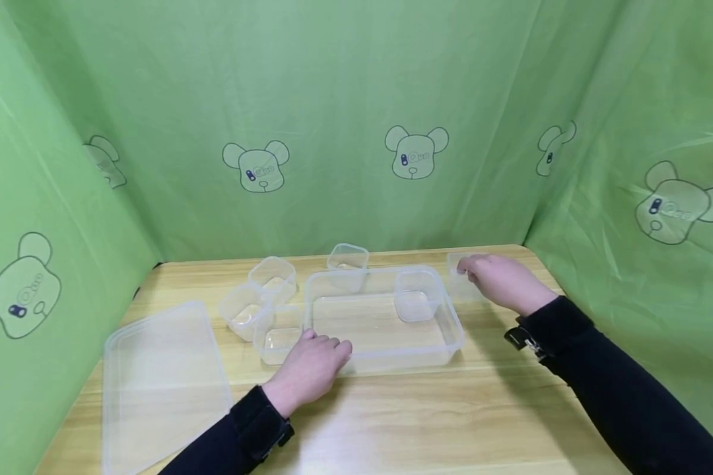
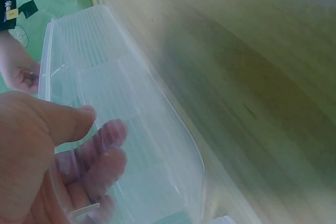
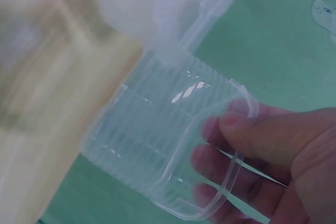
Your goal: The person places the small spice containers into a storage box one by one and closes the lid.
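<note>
A large clear rectangular plastic box (image 1: 386, 359) stands on the wooden table. At its near left corner my left hand (image 1: 315, 366) grips the rim, thumb on one side of the wall and fingers (image 2: 105, 169) showing through the plastic on the other. Beyond the box's right end, my right hand (image 1: 502, 280) pinches the rim of a small clear container (image 3: 152, 114) with ribbed walls. Another small container (image 1: 416, 307) sits inside the large box, at its right end.
Small clear containers cluster left of the box: one at the back (image 1: 273, 274), one further left (image 1: 243, 316) and one nearer (image 1: 279, 340). Behind the box is another container (image 1: 348, 254). A large clear lid (image 1: 160, 389) lies at the table's left. Green curtains (image 1: 344, 79) enclose the table.
</note>
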A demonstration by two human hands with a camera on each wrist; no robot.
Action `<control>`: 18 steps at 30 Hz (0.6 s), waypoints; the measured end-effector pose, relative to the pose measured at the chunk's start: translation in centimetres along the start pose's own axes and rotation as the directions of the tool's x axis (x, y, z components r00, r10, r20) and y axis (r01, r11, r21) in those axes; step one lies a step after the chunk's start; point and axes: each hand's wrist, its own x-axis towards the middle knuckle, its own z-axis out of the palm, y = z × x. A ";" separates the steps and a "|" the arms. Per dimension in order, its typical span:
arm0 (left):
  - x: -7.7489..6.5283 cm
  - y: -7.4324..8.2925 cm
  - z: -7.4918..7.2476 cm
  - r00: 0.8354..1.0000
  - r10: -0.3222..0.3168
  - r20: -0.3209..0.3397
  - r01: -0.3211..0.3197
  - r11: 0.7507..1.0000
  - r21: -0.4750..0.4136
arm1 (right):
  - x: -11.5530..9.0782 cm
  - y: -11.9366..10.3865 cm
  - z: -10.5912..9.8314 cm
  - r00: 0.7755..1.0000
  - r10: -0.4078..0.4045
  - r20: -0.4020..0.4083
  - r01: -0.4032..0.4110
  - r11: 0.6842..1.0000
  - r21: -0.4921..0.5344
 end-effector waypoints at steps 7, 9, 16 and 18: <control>0.0 0.0 -0.2 1.000 0.003 -0.004 -0.003 1.000 -0.003 | -0.1 -1.7 -1.5 1.000 -0.008 -0.008 0.008 1.000 -0.027; 0.0 0.1 -0.2 1.000 0.003 -0.003 -0.003 1.000 -0.001 | -0.1 -2.2 -1.8 1.000 -0.017 -0.018 0.016 0.999 -0.031; 0.1 0.1 0.0 1.000 0.000 -0.006 0.000 1.000 -0.004 | -0.1 -3.3 -2.4 0.999 -0.024 -0.047 0.023 0.999 -0.033; 0.1 0.1 0.0 1.000 0.000 -0.009 0.000 1.000 -0.006 | -0.2 -3.5 -2.5 0.998 -0.027 -0.052 0.025 0.999 -0.038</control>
